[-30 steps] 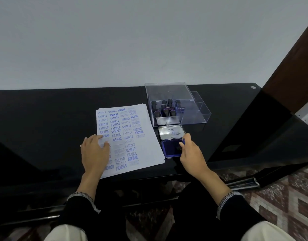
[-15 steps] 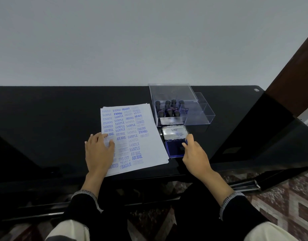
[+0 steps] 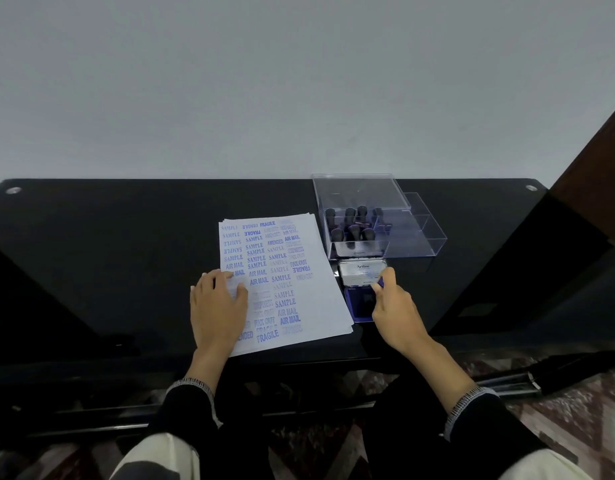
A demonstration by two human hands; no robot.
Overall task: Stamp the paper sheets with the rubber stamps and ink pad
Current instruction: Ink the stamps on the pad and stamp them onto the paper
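A stack of white paper sheets (image 3: 309,289), the top one covered with blue stamped words, lies on the black table (image 3: 108,254). My left hand (image 3: 217,308) rests flat on the stack's left side. Right of the stack sits the open ink pad (image 3: 359,311), its silver lid (image 3: 361,273) folded back. My right hand (image 3: 394,308) is over the blue pad, fingers curled round a dark rubber stamp (image 3: 368,299) that stands on the ink; most of the stamp is hidden. Behind the pad, a clear plastic box (image 3: 417,237) holds several dark-handled stamps (image 3: 353,230).
The box's clear lid (image 3: 358,192) leans up at its back. A plain wall rises behind the table. A dark wooden panel (image 3: 597,161) stands at the right. The table's front edge runs just under my wrists, with patterned floor (image 3: 576,427) below.
Both hands stay where they were, the left on the paper and the right at the ink pad. Only the camera view has shifted slightly.
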